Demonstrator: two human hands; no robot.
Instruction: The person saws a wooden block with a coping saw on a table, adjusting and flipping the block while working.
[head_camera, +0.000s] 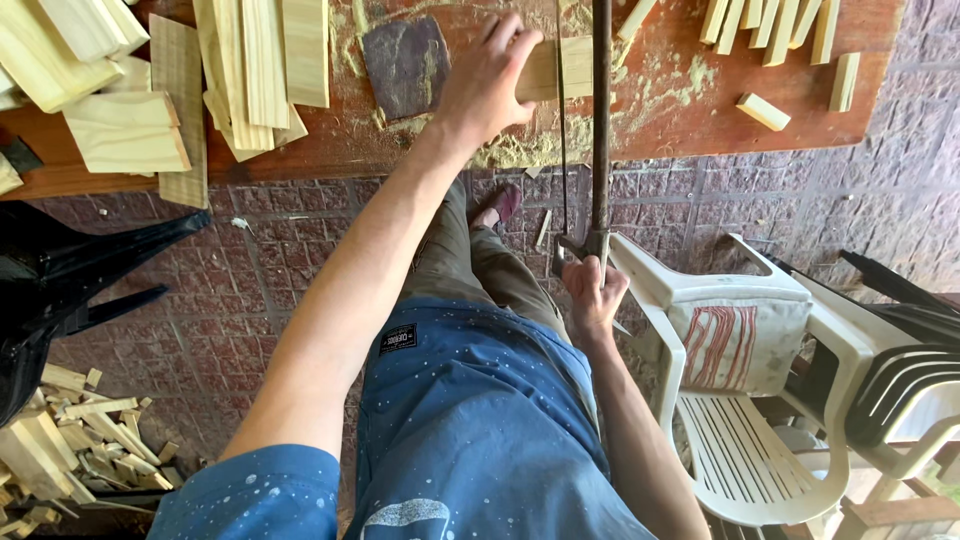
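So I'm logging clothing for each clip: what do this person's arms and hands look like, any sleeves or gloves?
Both hands, left hand and right hand, are bare, with no gloves, rings or watch visible. The forearms are uncovered. A short blue sleeve flecked with pale spots covers the left upper arm.

Blue short-sleeved T-shirt flecked with white specks, small dark patch at the hem, pale print low on front. Olive-brown trousers. Dark reddish shoe. Forearms and both hands bare.

left hand pins board; right hand grips saw.
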